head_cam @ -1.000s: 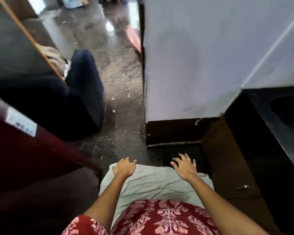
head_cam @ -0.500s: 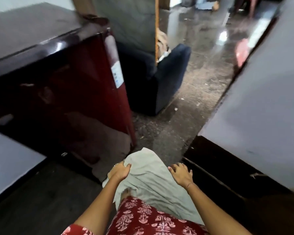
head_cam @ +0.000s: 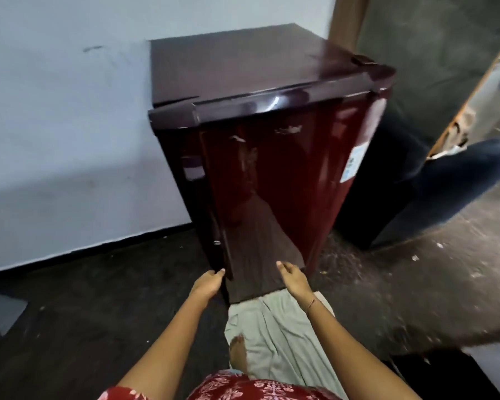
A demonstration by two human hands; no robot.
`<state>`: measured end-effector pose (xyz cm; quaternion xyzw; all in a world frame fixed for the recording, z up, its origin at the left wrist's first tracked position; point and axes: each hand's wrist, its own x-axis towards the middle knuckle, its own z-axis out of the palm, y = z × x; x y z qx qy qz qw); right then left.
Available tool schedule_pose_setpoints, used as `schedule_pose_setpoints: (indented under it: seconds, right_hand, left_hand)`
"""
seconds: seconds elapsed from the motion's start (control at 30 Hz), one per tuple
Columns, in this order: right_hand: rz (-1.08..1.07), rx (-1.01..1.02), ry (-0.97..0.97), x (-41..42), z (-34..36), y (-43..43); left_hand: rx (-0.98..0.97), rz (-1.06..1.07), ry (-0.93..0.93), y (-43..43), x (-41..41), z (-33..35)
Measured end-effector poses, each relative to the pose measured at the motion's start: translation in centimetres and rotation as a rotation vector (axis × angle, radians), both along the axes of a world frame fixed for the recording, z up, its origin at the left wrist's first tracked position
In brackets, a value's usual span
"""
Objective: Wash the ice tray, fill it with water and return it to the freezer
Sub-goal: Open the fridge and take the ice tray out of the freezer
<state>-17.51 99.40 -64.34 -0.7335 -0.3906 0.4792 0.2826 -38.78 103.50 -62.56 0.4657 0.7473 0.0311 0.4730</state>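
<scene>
A dark maroon single-door fridge [head_cam: 272, 145] stands straight ahead against the pale wall, its door closed. My left hand [head_cam: 208, 284] hangs in front of the door's lower left edge, fingers loosely extended, holding nothing. My right hand [head_cam: 293, 280] hangs in front of the door's lower part, fingers relaxed and empty. No ice tray is in view.
A pale wall [head_cam: 64, 125] with a dark skirting runs along the left. A dark blue sofa [head_cam: 433, 186] sits right of the fridge. The speckled dark floor [head_cam: 401, 284] spreads to the right. My pale green trousers [head_cam: 274, 336] and one foot show below.
The view has swung left from a passage and white wall to face the fridge head-on. Both hands stay low and empty, now in front of the fridge door.
</scene>
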Motion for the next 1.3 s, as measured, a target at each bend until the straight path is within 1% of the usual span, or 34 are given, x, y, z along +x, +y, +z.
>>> schedule_pose_setpoints:
  seconds: [0.07,0.13,0.23,0.27,0.3,0.37,0.4,0.47,0.53,0.57,0.63,0.7,0.8,1.13,1.23,1.3]
  right_hand:
    - [0.001,0.069,0.094,-2.0,0.6,2.9]
    - [0.021,0.195,0.207,-4.0,1.6,5.3]
    - [0.131,0.360,0.335,-6.9,3.0,8.4]
    - [0.178,0.389,0.365,-7.6,3.6,9.1]
    - [0.219,0.403,0.386,-8.3,3.9,9.9]
    - [0.285,0.406,0.383,-9.8,4.3,11.0]
    - [0.304,0.406,0.381,-10.4,4.5,11.5]
    - [0.307,0.419,0.385,-11.4,5.0,12.2]
    - [0.312,0.454,0.367,-12.2,5.6,13.2]
    - [0.313,0.454,0.367,-12.6,5.9,13.7]
    - [0.316,0.437,0.377,-12.9,6.4,14.5]
    - [0.302,0.412,0.358,-13.0,6.6,14.8]
    - [0.271,0.394,0.341,-13.2,6.4,14.6]
    - [0.174,0.406,0.298,-11.2,6.0,7.7]
    - [0.191,0.425,0.295,-10.4,6.7,5.5]
    - [0.191,0.438,0.285,-9.8,7.0,4.2]
  left_hand:
    - [0.000,0.135,-0.120,1.7,-1.3,0.6]
    - [0.083,0.272,-0.223,3.5,-2.1,1.4]
    - [0.374,0.496,-0.382,6.4,-2.2,4.1]
    - [0.489,0.525,-0.419,7.2,-1.9,5.4]
    - [0.585,0.525,-0.443,7.9,-1.7,6.8]
    - [0.677,0.465,-0.493,9.1,-1.4,9.0]
    - [0.671,0.421,-0.526,9.5,-1.3,10.0]
    - [0.607,0.332,-0.672,9.7,-1.1,12.2]
    - [0.524,0.282,-0.817,9.8,-1.0,14.0]
    - [0.504,0.265,-0.852,9.9,-1.0,14.5]
    - [0.515,0.216,-0.851,10.2,-1.0,15.0]
    - [0.519,0.179,-0.795,10.3,-0.8,15.1]
    - [0.517,0.189,-0.779,10.0,-0.3,15.3]
    - [0.545,0.205,-0.761,2.7,2.6,15.0]
    - [0.537,0.213,-0.734,0.6,3.4,15.3]
    - [0.523,0.229,-0.750,-0.8,4.1,15.6]
